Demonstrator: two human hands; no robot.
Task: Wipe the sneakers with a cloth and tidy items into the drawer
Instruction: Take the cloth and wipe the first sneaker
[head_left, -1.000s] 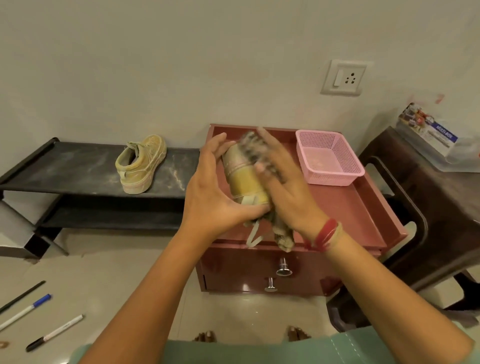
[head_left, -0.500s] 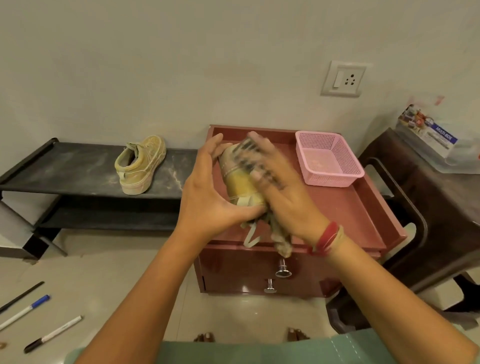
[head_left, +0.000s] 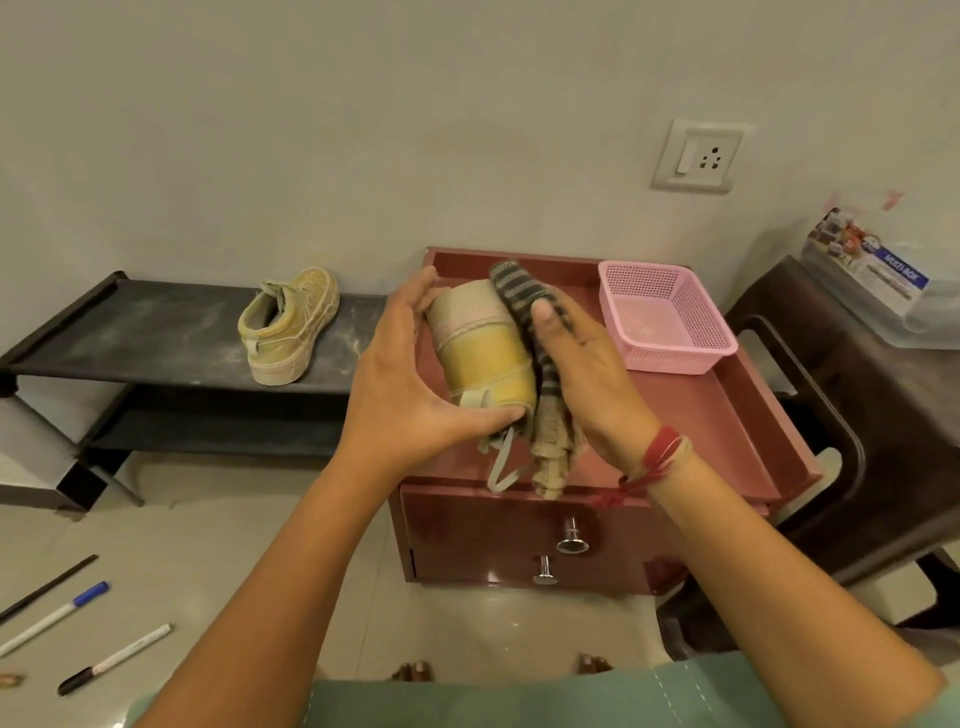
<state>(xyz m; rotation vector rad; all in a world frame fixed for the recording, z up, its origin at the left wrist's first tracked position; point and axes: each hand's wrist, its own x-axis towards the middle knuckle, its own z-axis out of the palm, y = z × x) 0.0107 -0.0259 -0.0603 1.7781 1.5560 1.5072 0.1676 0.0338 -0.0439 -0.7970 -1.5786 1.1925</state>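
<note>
My left hand (head_left: 405, 395) grips a yellow sneaker (head_left: 480, 348) above the red drawer unit (head_left: 727, 415), sole turned toward me, thumb under its heel. My right hand (head_left: 582, 374) holds a striped grey cloth (head_left: 524, 296) against the sneaker's right side, with the cloth's tail hanging below the hand. The second yellow sneaker (head_left: 288, 325) stands on the black low shelf (head_left: 156, 332) at the left. The unit's front shows two metal drawer knobs (head_left: 570, 535).
A pink mesh basket (head_left: 670, 343) sits on the unit's top at the back right. Three pens (head_left: 111, 659) lie on the floor at the lower left. A dark chair (head_left: 841, 415) with a plastic box (head_left: 878, 280) on it stands to the right. My toes show below.
My right hand has slid with the cloth from the sneaker's sole over to its right side, uncovering the sole. The left hand keeps its hold on the shoe.
</note>
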